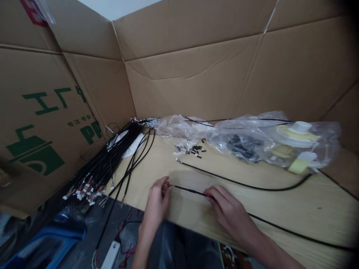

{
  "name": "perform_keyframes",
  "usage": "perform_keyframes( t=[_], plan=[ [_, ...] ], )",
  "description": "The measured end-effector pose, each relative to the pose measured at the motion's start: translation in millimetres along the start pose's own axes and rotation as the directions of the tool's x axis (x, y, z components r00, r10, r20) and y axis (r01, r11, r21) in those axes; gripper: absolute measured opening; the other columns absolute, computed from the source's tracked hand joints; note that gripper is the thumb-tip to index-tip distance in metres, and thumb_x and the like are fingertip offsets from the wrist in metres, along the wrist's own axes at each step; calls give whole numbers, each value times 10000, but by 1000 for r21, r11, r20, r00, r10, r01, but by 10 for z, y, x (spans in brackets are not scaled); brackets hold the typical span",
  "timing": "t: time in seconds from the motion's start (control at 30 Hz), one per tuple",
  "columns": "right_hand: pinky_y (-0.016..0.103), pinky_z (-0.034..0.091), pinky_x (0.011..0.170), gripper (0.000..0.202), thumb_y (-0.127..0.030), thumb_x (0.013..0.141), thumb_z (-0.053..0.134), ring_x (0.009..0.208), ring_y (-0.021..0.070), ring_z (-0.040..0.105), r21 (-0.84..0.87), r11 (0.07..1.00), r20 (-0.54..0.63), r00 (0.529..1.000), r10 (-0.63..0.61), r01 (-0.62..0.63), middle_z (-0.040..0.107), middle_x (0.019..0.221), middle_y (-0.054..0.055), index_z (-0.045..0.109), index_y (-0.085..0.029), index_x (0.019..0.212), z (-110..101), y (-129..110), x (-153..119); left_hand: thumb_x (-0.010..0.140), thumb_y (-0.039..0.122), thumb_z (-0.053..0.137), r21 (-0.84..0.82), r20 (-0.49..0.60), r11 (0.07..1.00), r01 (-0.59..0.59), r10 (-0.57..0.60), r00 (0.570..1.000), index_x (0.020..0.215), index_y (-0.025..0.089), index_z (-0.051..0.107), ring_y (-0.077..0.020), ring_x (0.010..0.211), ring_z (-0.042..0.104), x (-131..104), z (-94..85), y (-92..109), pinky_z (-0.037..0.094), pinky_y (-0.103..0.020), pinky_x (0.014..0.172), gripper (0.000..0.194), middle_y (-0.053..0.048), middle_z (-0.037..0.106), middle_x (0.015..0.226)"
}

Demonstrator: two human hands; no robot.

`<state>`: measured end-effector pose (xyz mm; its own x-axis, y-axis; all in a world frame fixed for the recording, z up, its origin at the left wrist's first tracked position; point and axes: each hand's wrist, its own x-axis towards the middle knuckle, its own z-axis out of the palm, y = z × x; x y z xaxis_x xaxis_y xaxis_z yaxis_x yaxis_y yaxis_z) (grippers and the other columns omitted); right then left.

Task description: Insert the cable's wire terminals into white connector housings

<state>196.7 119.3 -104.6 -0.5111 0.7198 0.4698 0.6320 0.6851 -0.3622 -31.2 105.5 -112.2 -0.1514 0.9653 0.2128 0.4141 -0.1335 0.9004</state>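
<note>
A thin black cable [186,189] stretches between my two hands above the tabletop. My left hand [160,198] pinches its wire end, which the fingers mostly hide. Farther along, my right hand [224,205] is closed round the same cable, and the rest of it trails off to the right edge. Just beyond my hands lies another black cable [224,177] with a small white connector [178,160] at its left tip. Behind that are short black tube pieces [196,150] and a small heap of white connector parts [182,147].
A thick bundle of black cables [112,157] with white connectors hangs over the table's left edge. Clear plastic bags [241,138] line the back, with yellow-and-white rolls [298,136] at right. Cardboard walls [190,71] enclose the table. Below left is a blue plastic stool [53,239].
</note>
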Motion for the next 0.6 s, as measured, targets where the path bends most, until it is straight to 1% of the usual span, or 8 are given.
perform_keyframes(
  t=[0.1, 0.17, 0.2, 0.27, 0.37, 0.43, 0.5, 0.6],
  plan=[
    [294, 494, 722, 224, -152, 958, 339, 833, 164, 586, 44, 999, 73, 997, -24, 21, 586, 900, 66, 561, -182, 960, -108, -29, -32, 886, 289, 569, -105, -15, 994, 41, -43, 999, 986, 115, 609, -141, 797, 597, -160, -65, 26, 516, -328, 754, 205, -37, 617, 881],
    [275, 504, 736, 159, -235, 945, 434, 866, 160, 598, 49, 999, 121, 992, -23, 17, 607, 941, 53, 586, -208, 979, -141, 50, 76, 879, 287, 580, -187, -30, 980, 67, -74, 997, 933, 108, 616, -136, 800, 601, -252, -108, 49, 519, -308, 737, 190, -38, 624, 884],
    [289, 503, 780, 166, -278, 932, 472, 917, 171, 596, 36, 999, 127, 992, -10, 6, 610, 995, 59, 592, -210, 1024, -141, 116, 159, 878, 284, 584, -227, -36, 970, 83, -94, 995, 928, 105, 614, -130, 781, 604, -287, -124, 60, 523, -293, 713, 188, -36, 626, 878],
    [349, 478, 863, 263, -350, 913, 508, 1012, 207, 571, -9, 1000, 105, 994, 22, -22, 597, 1083, 84, 587, -189, 1106, -105, 281, 341, 878, 264, 586, -301, -40, 946, 125, -144, 989, 936, 100, 605, -107, 694, 599, -332, -144, 75, 522, -250, 634, 175, -21, 623, 820],
    [389, 461, 849, 301, -354, 920, 494, 970, 209, 566, -111, 991, 50, 995, 86, -80, 598, 1042, 88, 579, -150, 1123, 2, 557, 545, 876, 198, 584, -386, -52, 905, 180, -217, 975, 921, 91, 600, -82, 613, 583, -338, -158, 82, 509, -205, 560, 117, 2, 609, 747],
    [399, 457, 811, 280, -339, 895, 530, 906, 205, 563, -199, 971, -6, 991, 133, -132, 598, 984, 85, 596, -136, 1077, 72, 715, 603, 866, 160, 592, -431, -72, 880, 199, -253, 965, 912, 87, 602, -75, 606, 582, -314, -171, 80, 513, -196, 555, 87, 4, 613, 754],
    [377, 458, 767, 228, -321, 877, 556, 836, 189, 561, -262, 953, -44, 988, 146, -153, 601, 906, 70, 621, -134, 988, 115, 820, 620, 856, 139, 602, -468, -87, 859, 208, -279, 956, 920, 85, 603, -70, 598, 582, -280, -188, 80, 515, -191, 552, 83, 3, 619, 766],
    [333, 458, 709, 182, -289, 885, 545, 742, 159, 554, -296, 949, -78, 993, 84, -104, 594, 780, 36, 619, -131, 831, 98, 829, 612, 848, 127, 611, -507, -91, 836, 210, -294, 952, 929, 84, 606, -74, 605, 592, -236, -216, 88, 525, -198, 565, 91, 5, 624, 760]
  ],
)
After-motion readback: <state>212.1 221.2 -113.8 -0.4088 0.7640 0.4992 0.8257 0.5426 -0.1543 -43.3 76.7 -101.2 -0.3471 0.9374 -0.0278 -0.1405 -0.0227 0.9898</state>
